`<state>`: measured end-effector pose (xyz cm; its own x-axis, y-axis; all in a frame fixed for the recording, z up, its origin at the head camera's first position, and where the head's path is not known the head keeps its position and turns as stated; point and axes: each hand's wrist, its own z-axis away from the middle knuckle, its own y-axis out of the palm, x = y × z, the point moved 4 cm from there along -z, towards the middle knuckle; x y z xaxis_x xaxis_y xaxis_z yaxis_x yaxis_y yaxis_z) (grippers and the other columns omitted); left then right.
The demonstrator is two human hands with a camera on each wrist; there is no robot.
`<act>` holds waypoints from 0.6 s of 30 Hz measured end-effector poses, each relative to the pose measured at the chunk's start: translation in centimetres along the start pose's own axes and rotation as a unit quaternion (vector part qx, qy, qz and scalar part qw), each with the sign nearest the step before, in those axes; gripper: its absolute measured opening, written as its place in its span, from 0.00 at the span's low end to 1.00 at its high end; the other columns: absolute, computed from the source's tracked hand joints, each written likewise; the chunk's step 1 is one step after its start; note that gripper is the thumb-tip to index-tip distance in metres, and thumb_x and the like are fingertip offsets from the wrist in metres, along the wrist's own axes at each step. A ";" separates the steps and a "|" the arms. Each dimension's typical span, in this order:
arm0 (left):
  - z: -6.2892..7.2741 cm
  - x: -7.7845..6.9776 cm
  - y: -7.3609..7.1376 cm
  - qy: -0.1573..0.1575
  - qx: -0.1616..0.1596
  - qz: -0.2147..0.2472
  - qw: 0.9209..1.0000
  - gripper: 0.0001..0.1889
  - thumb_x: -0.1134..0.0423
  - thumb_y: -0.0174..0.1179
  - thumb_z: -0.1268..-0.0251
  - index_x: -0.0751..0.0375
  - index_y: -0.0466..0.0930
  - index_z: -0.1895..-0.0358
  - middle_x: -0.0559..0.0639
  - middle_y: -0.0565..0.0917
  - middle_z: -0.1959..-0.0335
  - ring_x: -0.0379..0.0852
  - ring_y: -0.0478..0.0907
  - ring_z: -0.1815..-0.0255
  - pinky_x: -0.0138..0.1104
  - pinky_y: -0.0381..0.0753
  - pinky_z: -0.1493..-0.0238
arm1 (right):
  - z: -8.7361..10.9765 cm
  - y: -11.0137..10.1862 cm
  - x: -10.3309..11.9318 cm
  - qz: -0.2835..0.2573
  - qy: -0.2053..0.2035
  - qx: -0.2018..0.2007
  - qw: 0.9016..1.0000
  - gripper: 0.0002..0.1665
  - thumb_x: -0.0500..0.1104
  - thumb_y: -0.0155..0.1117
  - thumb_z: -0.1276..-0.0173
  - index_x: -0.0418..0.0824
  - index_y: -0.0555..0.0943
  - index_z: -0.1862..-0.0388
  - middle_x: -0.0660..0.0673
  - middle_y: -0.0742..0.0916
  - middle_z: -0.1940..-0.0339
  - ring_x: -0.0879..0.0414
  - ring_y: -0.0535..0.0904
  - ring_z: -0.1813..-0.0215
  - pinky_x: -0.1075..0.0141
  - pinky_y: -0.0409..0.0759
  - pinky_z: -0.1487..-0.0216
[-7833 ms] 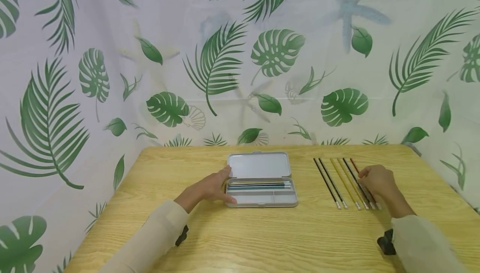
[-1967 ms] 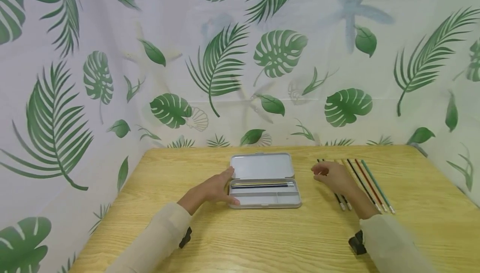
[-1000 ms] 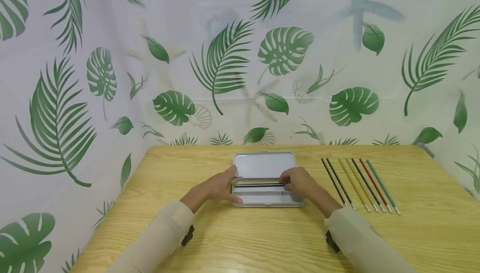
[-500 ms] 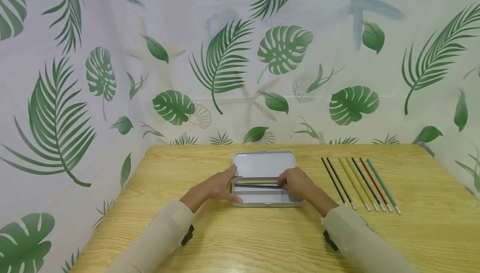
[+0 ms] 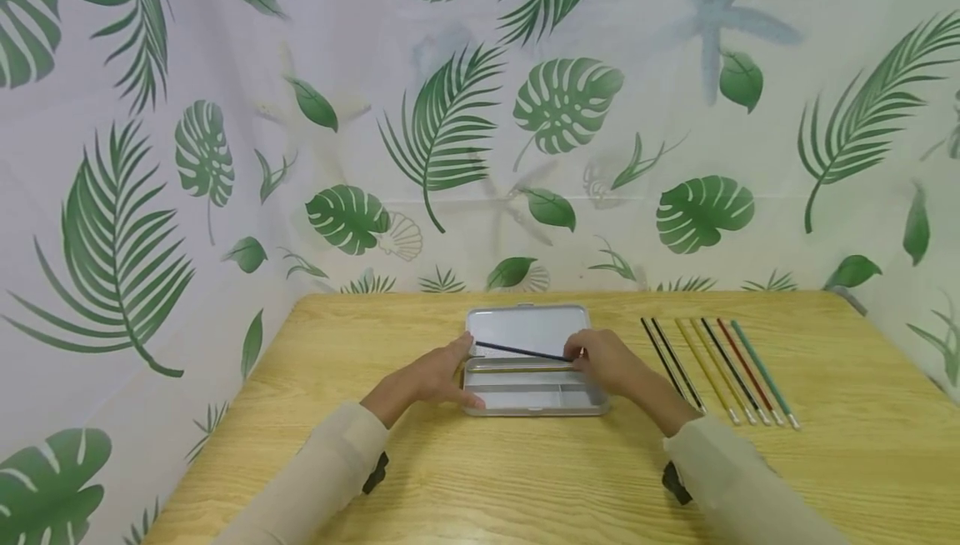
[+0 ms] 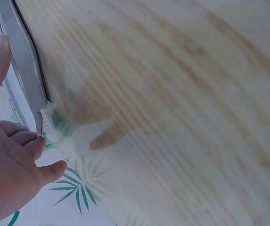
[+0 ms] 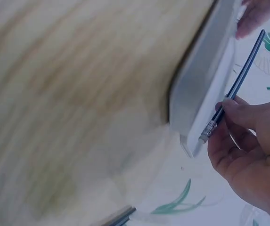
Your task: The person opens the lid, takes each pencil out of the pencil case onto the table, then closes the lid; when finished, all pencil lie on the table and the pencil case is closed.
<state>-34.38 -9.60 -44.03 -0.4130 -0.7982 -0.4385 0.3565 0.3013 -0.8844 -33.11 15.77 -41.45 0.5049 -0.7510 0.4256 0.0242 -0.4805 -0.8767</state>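
A pale grey pencil case (image 5: 536,412) lies with its lid (image 5: 525,324) folded back on the table. My left hand (image 5: 422,375) rests against its left end, thumb at the near corner and fingers by the hinge. Between thumb and fingers my right hand (image 5: 615,366) pinches a dark pencil (image 5: 521,351) near its eraser end. The pencil is tilted above the case, its far end up in front of the lid. A yellow pencil (image 5: 517,371) lies in the back compartment. In the right wrist view, a pale stripe and metal band show on the dark pencil (image 7: 241,77).
To the right lie several pencils side by side, erasers towards me: two black pencils (image 5: 664,351), yellow ones (image 5: 701,362), a dark one (image 5: 729,362), a red pencil (image 5: 744,362) and a teal pencil (image 5: 763,372). A leaf-printed cloth (image 5: 450,262) hangs behind the wooden table (image 5: 510,478).
A teal and a red pencil now lie in the row on the right. My right hand has returned to the case and lifted the dark pencil out. My left hand stays on the case.
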 end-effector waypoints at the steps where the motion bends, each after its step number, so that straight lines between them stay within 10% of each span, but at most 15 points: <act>1: 0.0 0.0 0.0 0.000 0.000 -0.001 1.000 0.61 0.41 0.70 0.53 0.68 0.39 0.25 0.60 0.44 0.23 0.54 0.45 0.22 0.43 0.50 0.23 | 0.1 -0.3 -0.2 -0.007 0.005 -0.004 1.000 0.07 0.26 0.61 0.41 0.34 0.83 0.68 0.43 0.85 0.70 0.55 0.77 0.69 0.64 0.78 0.68; 18: 0.1 0.0 0.1 0.001 0.001 0.004 1.000 0.62 0.42 0.70 0.54 0.68 0.38 0.25 0.59 0.43 0.22 0.54 0.44 0.22 0.43 0.50 0.23 | 5.3 -4.7 -6.1 -0.017 0.086 -0.022 0.996 0.17 0.30 0.55 0.33 0.30 0.73 0.45 0.39 0.83 0.64 0.47 0.81 0.63 0.67 0.71 0.77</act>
<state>-34.24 -9.64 -44.09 -0.4121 -0.7942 -0.4465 0.3615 0.3073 -0.8803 -31.74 24.96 -41.13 0.3499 -0.7986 0.4896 -0.0004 -0.5228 -0.8525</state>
